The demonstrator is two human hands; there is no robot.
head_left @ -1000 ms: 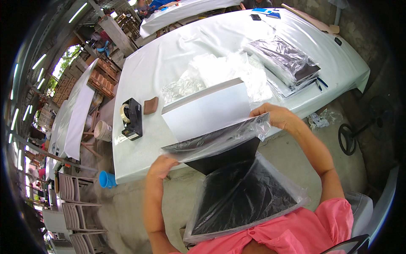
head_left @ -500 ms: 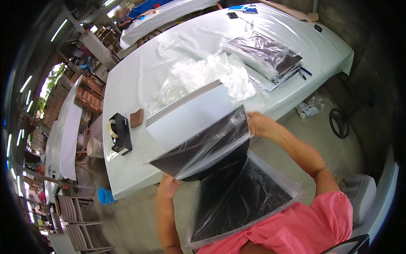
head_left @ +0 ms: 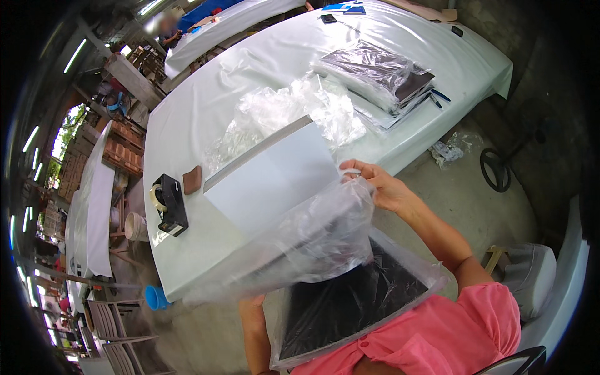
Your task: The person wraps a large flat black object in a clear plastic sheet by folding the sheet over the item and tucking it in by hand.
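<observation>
My right hand (head_left: 380,186) is closed on the upper right corner of a clear plastic bag (head_left: 306,240). The bag spreads leftward, blurred along its lower left side. Something dark shows through its lower part. My left hand (head_left: 252,300) sits under the bag's lower left edge, with its fingers hidden. A dark flat panel in clear plastic (head_left: 356,306) lies on my lap below. Beyond the bag, at the table's near edge, rests a stack of pale grey sheets (head_left: 269,172).
The white-covered table (head_left: 212,119) bears crumpled clear plastic (head_left: 294,109), wrapped dark panels (head_left: 381,72), pens (head_left: 439,98), a black tape dispenser (head_left: 169,205) and a brown block (head_left: 192,180). A blue bucket (head_left: 156,298) stands on the floor at left. One person (head_left: 169,31) sits far off.
The clear bag has risen and billowed over the dark panel between my hands. My right hand has shifted slightly left; the left has dropped lower, behind the plastic. The whole view has moved slightly.
</observation>
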